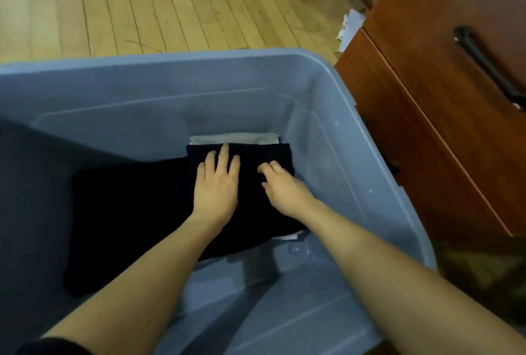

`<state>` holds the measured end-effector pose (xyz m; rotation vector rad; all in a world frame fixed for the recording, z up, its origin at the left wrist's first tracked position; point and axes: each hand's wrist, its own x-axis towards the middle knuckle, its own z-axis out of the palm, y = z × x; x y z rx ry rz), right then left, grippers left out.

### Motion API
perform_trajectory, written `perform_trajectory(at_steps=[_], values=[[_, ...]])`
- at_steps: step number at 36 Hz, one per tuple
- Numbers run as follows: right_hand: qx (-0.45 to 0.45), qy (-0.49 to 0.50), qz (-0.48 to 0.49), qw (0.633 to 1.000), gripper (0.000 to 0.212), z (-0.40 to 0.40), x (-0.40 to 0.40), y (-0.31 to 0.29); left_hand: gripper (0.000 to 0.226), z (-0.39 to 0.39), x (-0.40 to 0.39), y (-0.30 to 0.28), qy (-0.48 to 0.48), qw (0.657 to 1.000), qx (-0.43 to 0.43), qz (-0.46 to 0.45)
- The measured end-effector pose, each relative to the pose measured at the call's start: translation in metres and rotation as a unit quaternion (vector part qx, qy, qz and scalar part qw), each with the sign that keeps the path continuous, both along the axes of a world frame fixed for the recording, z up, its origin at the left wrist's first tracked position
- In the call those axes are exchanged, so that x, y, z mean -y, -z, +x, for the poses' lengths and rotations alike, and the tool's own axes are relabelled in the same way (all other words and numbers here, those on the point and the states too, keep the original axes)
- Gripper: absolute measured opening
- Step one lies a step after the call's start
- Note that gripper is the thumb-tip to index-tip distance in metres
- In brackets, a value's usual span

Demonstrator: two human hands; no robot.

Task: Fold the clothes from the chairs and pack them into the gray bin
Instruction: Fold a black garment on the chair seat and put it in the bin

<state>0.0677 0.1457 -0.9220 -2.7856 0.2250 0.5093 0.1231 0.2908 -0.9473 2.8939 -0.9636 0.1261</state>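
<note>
STEP: seat folded dark navy knit garment in translucent gray plastic bin, far-right floor corner, atop pale gray folded cloth | LEFT HAND: flat, fingers spread, pressing | RIGHT HAND: fingers curled on fabric, grip uncertain | ADVICE: press evenly, square edges to bin walls.

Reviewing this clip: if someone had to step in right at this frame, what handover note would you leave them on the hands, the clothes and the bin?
Left hand: flat, fingers straight, pressing on the dark folded garment.
Right hand: on the same garment, fingers slightly bent; whether it pinches the cloth I cannot tell.
Gray bin: on the wooden floor beside a wooden cabinet. Inside, the dark garment lies on a light folded piece, next to a larger dark garment to the left.
Done: at least three pieces are in the bin.
Left: let go of the top garment. The chairs are out of view, so check them for remaining clothes.
</note>
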Motion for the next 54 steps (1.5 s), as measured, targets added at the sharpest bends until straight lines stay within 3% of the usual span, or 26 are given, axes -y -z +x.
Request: perform_trajectory(at_steps=[4, 9, 13, 16, 22, 26, 28, 31, 34, 40, 47, 54], values=[[0.050, 0.092, 0.003, 0.995, 0.049, 0.019, 0.008, 0.003, 0.059, 0.022, 0.006, -0.007, -0.031, 0.999, 0.036, -0.005], [0.013, 0.081, -0.073, 0.994, 0.060, 0.035, 0.009, 0.004, 0.030, 0.033, 0.010, -0.011, -0.033, 0.998, 0.045, -0.005], [0.004, 0.091, -0.119, 0.989, 0.042, 0.033, 0.006, 0.002, 0.033, 0.034, 0.010, -0.019, -0.023, 1.000, -0.012, -0.006], [0.041, 0.127, -0.142, 0.981, 0.035, 0.034, 0.002, -0.003, 0.028, 0.037, 0.013, -0.029, -0.030, 0.994, -0.105, 0.009], [0.151, 0.179, -0.085, 0.968, 0.035, 0.046, 0.000, -0.007, 0.030, 0.044, 0.014, -0.043, -0.072, 0.990, -0.121, 0.003], [0.194, 0.152, 0.028, 0.969, 0.063, 0.044, 0.002, 0.005, 0.042, 0.045, 0.012, -0.032, -0.105, 0.982, -0.151, -0.045], [0.136, 0.106, 0.058, 0.983, 0.072, 0.039, 0.004, 0.010, 0.049, 0.043, 0.011, -0.026, -0.095, 0.979, -0.174, -0.054], [-0.001, 0.063, 0.016, 0.998, 0.071, 0.032, 0.007, 0.015, 0.053, 0.039, 0.008, -0.020, -0.064, 0.982, -0.176, -0.029], [-0.002, 0.069, 0.003, 0.998, 0.068, 0.028, 0.008, 0.010, 0.051, 0.037, 0.007, -0.024, -0.057, 0.981, -0.183, -0.012], [0.072, 0.109, 0.036, 0.991, 0.052, 0.013, 0.003, -0.023, 0.052, 0.023, 0.007, -0.053, -0.051, 0.983, -0.176, -0.010], [0.193, 0.167, 0.066, 0.965, 0.025, -0.023, -0.005, -0.096, 0.033, -0.008, 0.012, -0.120, -0.019, 0.990, -0.135, -0.028], [0.281, 0.228, 0.057, 0.931, 0.023, -0.088, 0.005, -0.195, 0.020, -0.063, 0.030, -0.209, 0.030, 0.981, -0.134, -0.138]])
